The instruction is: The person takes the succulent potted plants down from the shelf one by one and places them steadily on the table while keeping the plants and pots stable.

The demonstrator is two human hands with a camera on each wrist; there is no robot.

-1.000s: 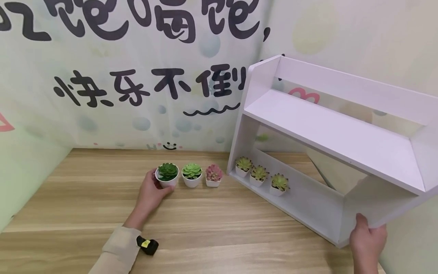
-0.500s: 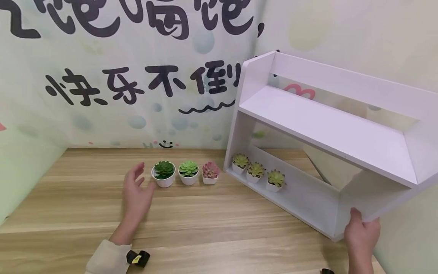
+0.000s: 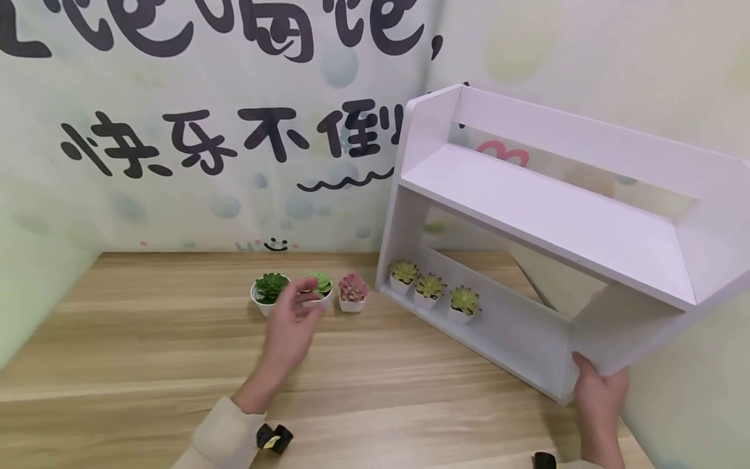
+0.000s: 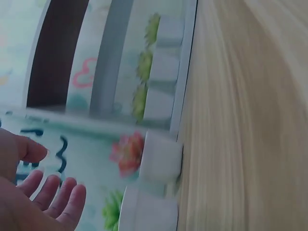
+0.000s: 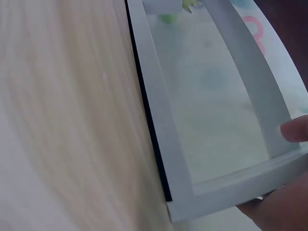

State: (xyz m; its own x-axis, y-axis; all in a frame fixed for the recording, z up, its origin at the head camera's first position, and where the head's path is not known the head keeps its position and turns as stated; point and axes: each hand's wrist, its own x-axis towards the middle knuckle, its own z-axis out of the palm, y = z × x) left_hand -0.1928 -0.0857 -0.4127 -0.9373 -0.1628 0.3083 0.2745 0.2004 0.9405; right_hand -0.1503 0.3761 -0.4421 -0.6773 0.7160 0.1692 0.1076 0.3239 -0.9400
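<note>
My left hand hovers before a bright green succulent, partly covering it, its fingers loosely spread and holding nothing. Just left of the hand stands a dark green succulent in a round white pot. A pink succulent in a white pot is on its right. At the right, my right hand grips the side panel of a white two-tier shelf; in the right wrist view the thumb lies inside the panel, with the other fingers mostly hidden behind it.
Several small things share the scene: three yellow-green succulents stand in a row on the shelf's lower board. The wooden table runs back to a printed wall cloth. The shelf stands at an angle near the right wall.
My left hand has let go of the dark green succulent's pot, drawn back left, then moved right to the bright green one. The right hand keeps its grip on the shelf.
</note>
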